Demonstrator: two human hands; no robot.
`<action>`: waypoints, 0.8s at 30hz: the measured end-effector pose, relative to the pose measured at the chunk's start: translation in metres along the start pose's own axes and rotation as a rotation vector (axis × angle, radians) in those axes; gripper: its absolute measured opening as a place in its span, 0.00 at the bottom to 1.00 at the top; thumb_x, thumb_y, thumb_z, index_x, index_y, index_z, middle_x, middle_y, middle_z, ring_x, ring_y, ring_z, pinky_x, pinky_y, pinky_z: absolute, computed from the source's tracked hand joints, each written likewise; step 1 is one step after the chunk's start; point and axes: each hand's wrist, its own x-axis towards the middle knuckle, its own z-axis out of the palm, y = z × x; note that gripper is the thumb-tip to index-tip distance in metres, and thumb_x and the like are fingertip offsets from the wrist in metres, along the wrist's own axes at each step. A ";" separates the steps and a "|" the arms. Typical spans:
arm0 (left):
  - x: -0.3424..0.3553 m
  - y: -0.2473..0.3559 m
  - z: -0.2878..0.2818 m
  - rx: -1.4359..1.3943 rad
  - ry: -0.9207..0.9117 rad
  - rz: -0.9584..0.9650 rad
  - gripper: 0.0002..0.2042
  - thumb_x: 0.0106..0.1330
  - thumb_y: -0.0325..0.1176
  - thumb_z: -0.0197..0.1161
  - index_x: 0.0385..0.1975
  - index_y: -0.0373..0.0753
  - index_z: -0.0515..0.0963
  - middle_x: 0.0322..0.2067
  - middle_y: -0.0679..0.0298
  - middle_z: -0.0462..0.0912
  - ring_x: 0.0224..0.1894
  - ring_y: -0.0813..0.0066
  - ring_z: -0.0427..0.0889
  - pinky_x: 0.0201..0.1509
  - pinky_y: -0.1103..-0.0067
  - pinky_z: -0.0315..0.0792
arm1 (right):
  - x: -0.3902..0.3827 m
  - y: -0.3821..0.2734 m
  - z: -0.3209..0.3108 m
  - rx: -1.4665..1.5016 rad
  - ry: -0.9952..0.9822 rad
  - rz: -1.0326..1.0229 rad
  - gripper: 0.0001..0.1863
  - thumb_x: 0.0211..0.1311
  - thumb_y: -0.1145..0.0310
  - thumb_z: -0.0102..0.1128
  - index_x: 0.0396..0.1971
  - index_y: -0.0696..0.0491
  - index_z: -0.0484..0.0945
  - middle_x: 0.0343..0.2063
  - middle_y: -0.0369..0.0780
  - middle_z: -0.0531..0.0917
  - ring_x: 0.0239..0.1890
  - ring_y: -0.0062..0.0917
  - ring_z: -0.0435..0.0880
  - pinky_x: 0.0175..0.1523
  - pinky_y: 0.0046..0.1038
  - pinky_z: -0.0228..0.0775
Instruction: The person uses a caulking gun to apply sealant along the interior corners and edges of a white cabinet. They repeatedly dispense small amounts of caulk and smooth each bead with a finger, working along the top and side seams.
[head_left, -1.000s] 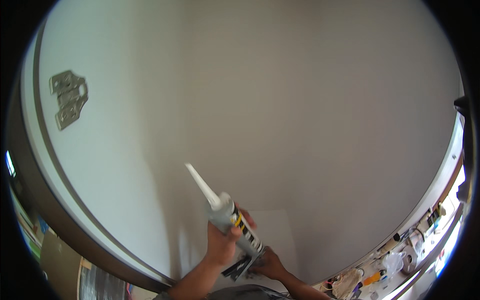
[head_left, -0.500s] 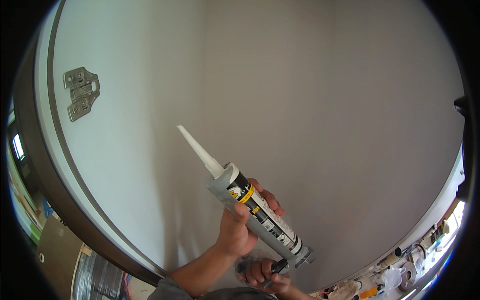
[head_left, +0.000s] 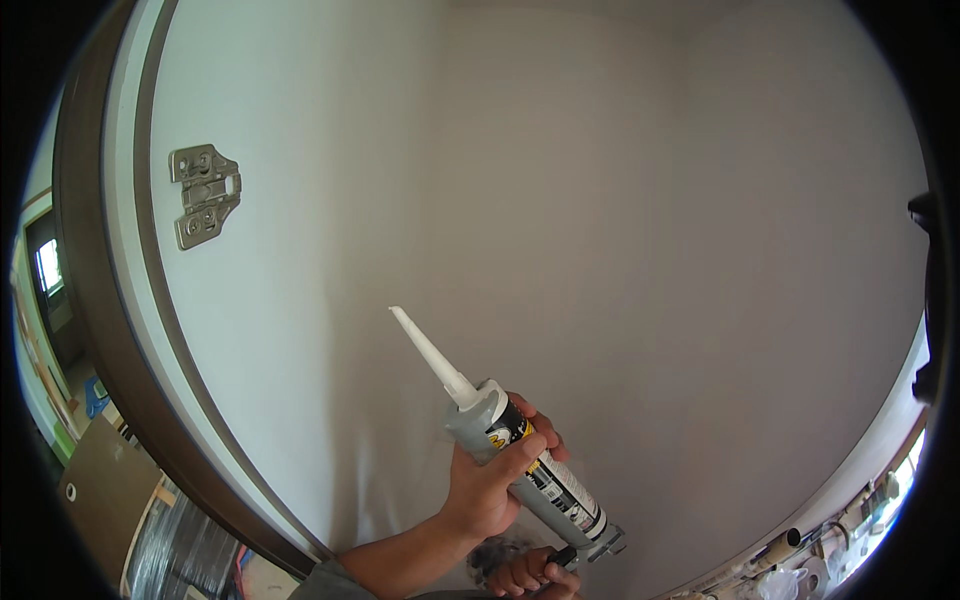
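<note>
Our left fingers (head_left: 514,462) wrap the caulking gun (head_left: 541,506), likely steadying it; our right fingers (head_left: 526,574) grip the handle (head_left: 566,557) at its rear.

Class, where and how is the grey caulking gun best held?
Probably mid-barrel on the grey cylindrical caulking gun, from the left, where the left hand wraps it: the round body slants, white tapered nozzle up-left, and the right hand grips near the rear.

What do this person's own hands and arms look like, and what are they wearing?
Both the left hand and right hand are ungloved. The left forearm is bare, with no watch showing, below a dark grey sleeve. The right sleeve can't be made out.
</note>
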 end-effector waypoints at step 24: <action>-0.007 0.003 0.001 0.030 0.061 0.001 0.15 0.68 0.25 0.68 0.50 0.42 0.71 0.38 0.62 0.81 0.43 0.66 0.84 0.49 0.66 0.79 | 0.008 -0.001 -0.004 0.036 -0.155 -0.031 0.22 0.81 0.53 0.52 0.25 0.46 0.59 0.20 0.30 0.57 0.25 0.25 0.54 0.34 0.34 0.53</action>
